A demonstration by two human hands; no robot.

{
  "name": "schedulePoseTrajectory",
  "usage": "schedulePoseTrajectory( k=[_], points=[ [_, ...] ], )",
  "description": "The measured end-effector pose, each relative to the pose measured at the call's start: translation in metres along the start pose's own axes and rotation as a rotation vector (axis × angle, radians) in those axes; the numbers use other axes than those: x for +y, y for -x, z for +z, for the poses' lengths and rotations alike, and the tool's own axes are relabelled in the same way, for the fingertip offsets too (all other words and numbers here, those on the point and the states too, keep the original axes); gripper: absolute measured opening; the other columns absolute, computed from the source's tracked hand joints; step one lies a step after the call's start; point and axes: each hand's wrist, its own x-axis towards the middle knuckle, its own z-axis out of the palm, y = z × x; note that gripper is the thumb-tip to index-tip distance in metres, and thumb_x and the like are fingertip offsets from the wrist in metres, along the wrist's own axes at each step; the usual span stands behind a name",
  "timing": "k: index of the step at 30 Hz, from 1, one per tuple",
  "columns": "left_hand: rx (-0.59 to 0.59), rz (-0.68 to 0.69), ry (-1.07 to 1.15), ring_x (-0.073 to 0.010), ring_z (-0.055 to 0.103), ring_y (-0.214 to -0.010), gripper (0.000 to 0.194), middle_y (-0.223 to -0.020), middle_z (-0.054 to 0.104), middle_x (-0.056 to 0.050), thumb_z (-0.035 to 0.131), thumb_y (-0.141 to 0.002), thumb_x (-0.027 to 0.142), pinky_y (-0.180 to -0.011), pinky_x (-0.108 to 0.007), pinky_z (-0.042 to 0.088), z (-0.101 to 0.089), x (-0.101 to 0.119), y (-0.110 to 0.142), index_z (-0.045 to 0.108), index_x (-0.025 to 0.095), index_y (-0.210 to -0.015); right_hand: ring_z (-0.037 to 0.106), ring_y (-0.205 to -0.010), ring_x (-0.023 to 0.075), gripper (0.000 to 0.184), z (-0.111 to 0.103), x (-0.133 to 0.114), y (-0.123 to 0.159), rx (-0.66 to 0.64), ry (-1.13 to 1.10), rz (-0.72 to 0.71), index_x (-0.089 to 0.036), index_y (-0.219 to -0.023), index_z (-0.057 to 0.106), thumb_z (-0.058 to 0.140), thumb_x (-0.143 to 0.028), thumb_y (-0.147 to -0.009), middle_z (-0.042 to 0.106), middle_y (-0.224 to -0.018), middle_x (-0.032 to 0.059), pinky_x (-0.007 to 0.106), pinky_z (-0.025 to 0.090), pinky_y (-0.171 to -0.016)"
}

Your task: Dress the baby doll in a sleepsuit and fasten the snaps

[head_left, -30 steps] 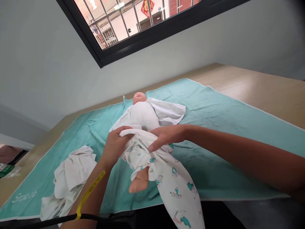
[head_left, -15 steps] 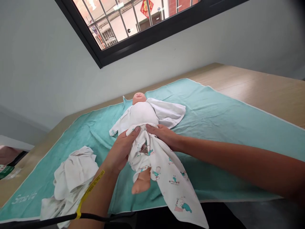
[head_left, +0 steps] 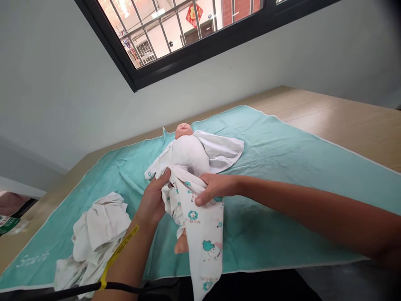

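Observation:
A baby doll (head_left: 189, 152) with a white cloth torso lies on its back, head toward the wall. My left hand (head_left: 154, 197) pinches the left side of the waistband of white printed baby pants (head_left: 205, 234). My right hand (head_left: 216, 188) grips the same pants on the right, thumb on top of the fabric. One pant leg is bunched around a doll leg, whose bare foot (head_left: 181, 244) sticks out below. The other leg of the pants hangs loose toward me past the table edge. A white shirt (head_left: 224, 150) lies spread beneath the doll's upper body.
A teal blanket (head_left: 282, 175) covers much of the wooden table (head_left: 338, 113). Crumpled white clothes (head_left: 97, 230) lie at the left. A black cable (head_left: 72, 290) with a yellow tag crosses near my left forearm. Behind stand a wall and a barred window (head_left: 175, 29).
My right hand has shifted down and turned over on the pants. The waistband has come lower, baring more of the doll's lower torso, and the loose pant leg has swung left.

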Motion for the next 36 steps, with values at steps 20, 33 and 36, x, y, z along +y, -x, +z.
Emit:
schedulePoseTrajectory(
  k=[20, 33, 36],
  points=[
    [0.212, 0.093, -0.162, -0.0244, 0.069, -0.077, 0.046, -0.077, 0.073, -0.005, 0.076, -0.069, 0.043, -0.070, -0.031, 0.055, 0.010, -0.003, 0.005, 0.069, 0.013, -0.104, 0.066, -0.087, 0.0188, 0.044, 0.008, 0.006, -0.009, -0.016, -0.182, -0.061, -0.016, -0.106, 0.065, 0.078, -0.039, -0.070, 0.071, -0.096, 0.0060, 0.030, 0.053, -0.081],
    [-0.003, 0.112, -0.250, -0.0199, 0.066, -0.068, 0.045, -0.081, 0.072, -0.006, 0.078, -0.066, 0.037, -0.060, -0.026, 0.051, 0.000, -0.004, 0.012, 0.070, 0.013, -0.102, 0.065, -0.086, 0.0173, 0.035, 0.002, 0.011, -0.008, -0.107, -0.347, -0.158, -0.013, -0.100, 0.065, 0.071, -0.039, -0.078, 0.070, -0.095, 0.0073, 0.028, 0.051, -0.082],
    [0.084, 0.159, -0.203, -0.0191, 0.065, -0.062, 0.041, -0.068, 0.070, -0.003, 0.080, -0.063, 0.035, -0.057, -0.026, 0.050, 0.004, -0.005, 0.012, 0.070, 0.012, -0.095, 0.064, -0.078, 0.0163, 0.042, 0.007, 0.009, -0.008, -0.284, -0.184, -0.092, -0.011, -0.093, 0.066, 0.079, -0.042, -0.068, 0.069, -0.085, 0.0053, 0.027, 0.051, -0.074]
  ],
)
